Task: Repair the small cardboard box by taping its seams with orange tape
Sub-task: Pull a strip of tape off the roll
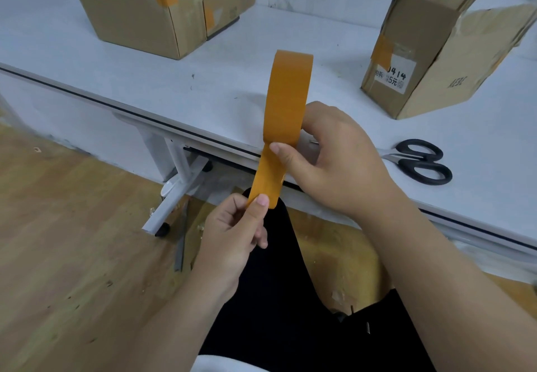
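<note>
Relative to the scissors [418, 160] on the table [232, 87]: the box [433, 61] stands behind them, its flaps open and ragged, an orange strip and a white label on its near face; its inside is hidden. Two taped cartons [162, 8] stand far left behind. Left of the scissors, the right hand [340, 159] grips what seems a tape roll [287, 95], edge-on; the left hand [232, 232] pinches its free end.
</note>
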Available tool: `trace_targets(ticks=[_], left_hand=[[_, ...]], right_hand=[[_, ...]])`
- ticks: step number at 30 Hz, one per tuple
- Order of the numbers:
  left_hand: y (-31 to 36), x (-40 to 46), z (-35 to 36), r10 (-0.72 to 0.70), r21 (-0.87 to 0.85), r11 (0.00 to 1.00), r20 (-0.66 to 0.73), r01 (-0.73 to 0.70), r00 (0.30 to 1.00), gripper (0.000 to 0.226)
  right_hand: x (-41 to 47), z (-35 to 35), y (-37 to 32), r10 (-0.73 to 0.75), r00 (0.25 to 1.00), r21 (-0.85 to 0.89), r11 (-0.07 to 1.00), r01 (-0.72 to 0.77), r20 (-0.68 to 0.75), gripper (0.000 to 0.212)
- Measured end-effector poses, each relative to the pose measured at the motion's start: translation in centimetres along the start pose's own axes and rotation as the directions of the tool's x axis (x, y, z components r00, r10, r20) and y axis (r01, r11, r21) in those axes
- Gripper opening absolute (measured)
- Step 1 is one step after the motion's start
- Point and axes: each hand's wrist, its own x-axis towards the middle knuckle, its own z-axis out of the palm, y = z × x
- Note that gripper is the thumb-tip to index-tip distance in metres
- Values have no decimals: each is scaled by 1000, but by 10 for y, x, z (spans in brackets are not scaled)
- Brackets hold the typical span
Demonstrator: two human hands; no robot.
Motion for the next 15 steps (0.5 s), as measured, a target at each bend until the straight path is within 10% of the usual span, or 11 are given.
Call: trace_targets(ticks=[15], left_hand=[[-6,40,9,-70,138,989,78,59,994,29]], right_hand=[[0,1,0,33,999,-54,998,-32,13,27]])
